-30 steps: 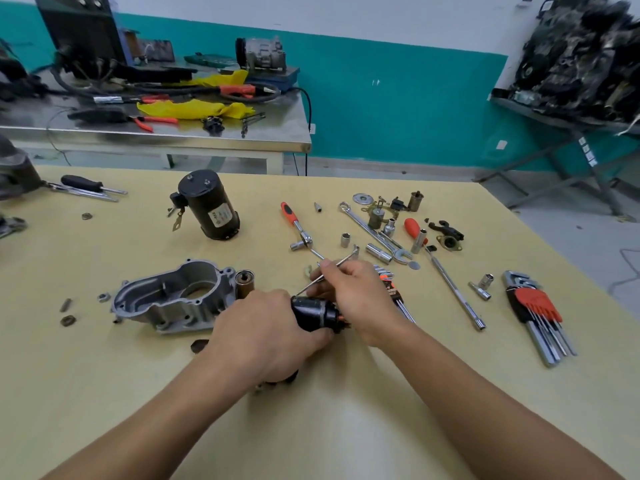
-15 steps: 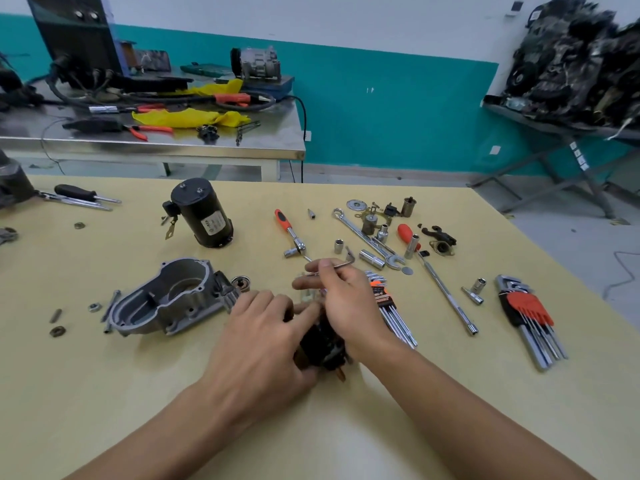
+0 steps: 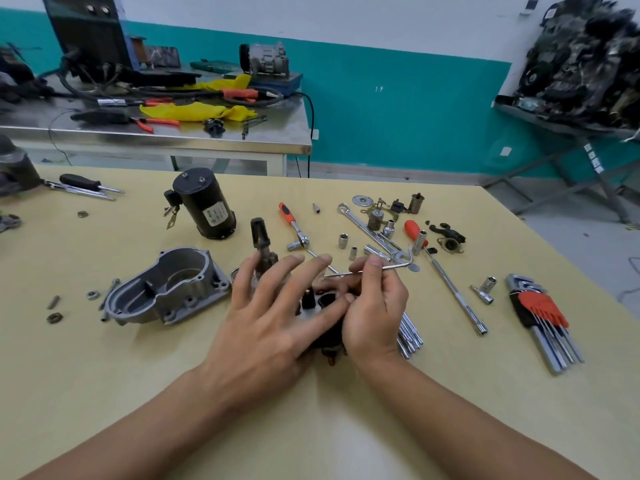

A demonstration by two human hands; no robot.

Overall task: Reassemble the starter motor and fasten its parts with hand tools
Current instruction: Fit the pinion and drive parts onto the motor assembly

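Both forearms reach in from the near edge over the tan counter. Left hand: fingers straight and spread, laid across the black starter part. That part sits on the counter at mid-front, mostly hidden under both hands. Right hand: thumb and forefinger pinch a thin L-shaped hex key, long leg roughly level, bent end to the right, tip pointing left above the part. Can't tell if the tip touches the part.

A dark forked lever sticks up just behind the left fingers. A chrome key set lies partly under the right hand. Left of the hands is a cast aluminium housing, open side up, with loose nuts and a bolt beside it. To the right lie a long extension bar and a red-holder key set.

Farther back: orange-handled ratchet, combination wrench, scattered sockets and small parts. The black motor body stands on end behind the housing. Black-handled screwdriver far left. Beyond, a steel counter with yellow cloth and cables.
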